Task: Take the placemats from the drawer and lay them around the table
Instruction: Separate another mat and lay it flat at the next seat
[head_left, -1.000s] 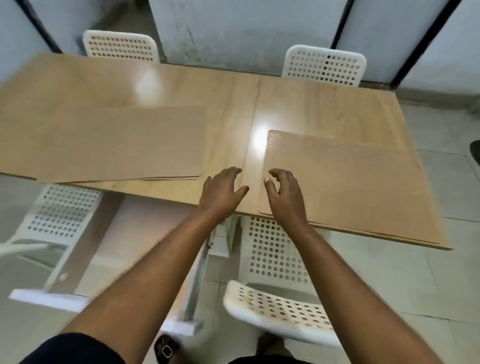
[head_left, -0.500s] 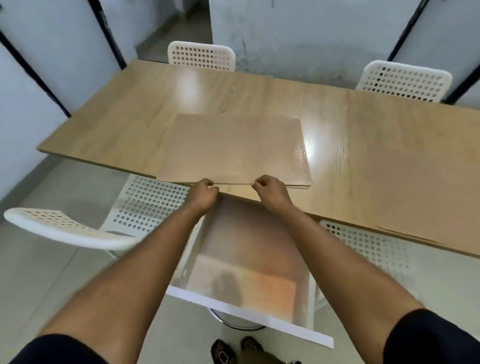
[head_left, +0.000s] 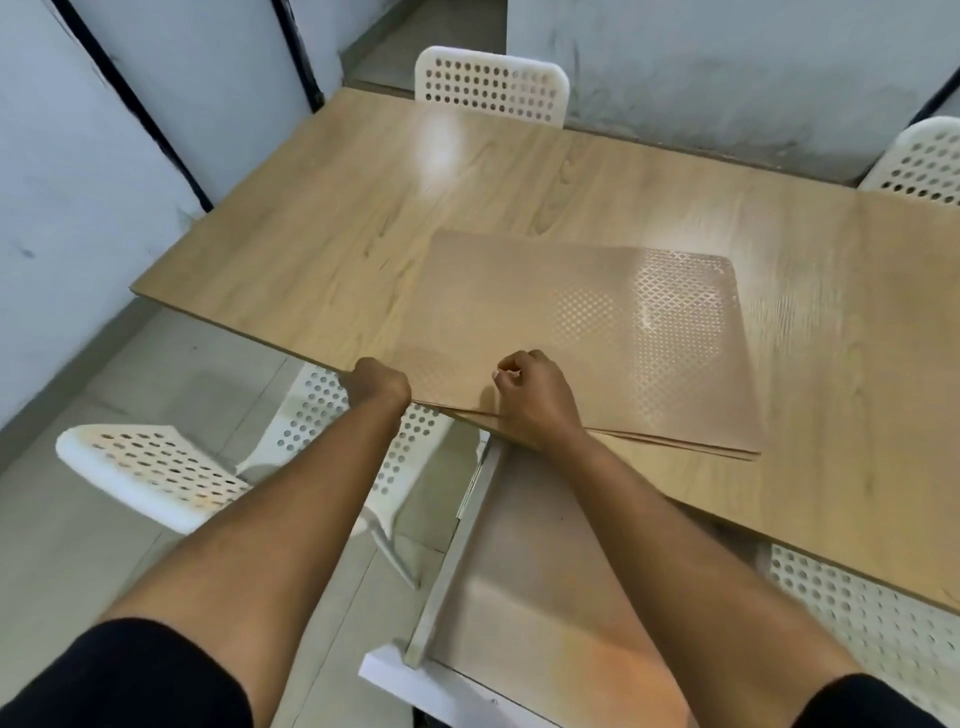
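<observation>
The placemats, a thin tan stack with a fine dotted texture, lie on the table at its near edge, their near corners fanned slightly so that separate layers show. The table is a long light-wood top with a glare patch toward the far side. White perforated chairs stand around it: one chair at the far side, another at the far right corner, one pulled out at the near left, and part of another at the lower right. Pale walls with dark vertical strips close in the room on the left and behind, and the floor is pale tile. Below the table edge the drawer stands pulled out, its white front nearest the person, its bottom bare where it shows.

The left hand is curled tight at the stack's near left corner, at the table edge, pinching the mat there. The right hand rests on the near edge of the stack, fingers folded in to a loose fist, gripping the top layers. Both forearms are bare, with black sleeves at the bottom.
</observation>
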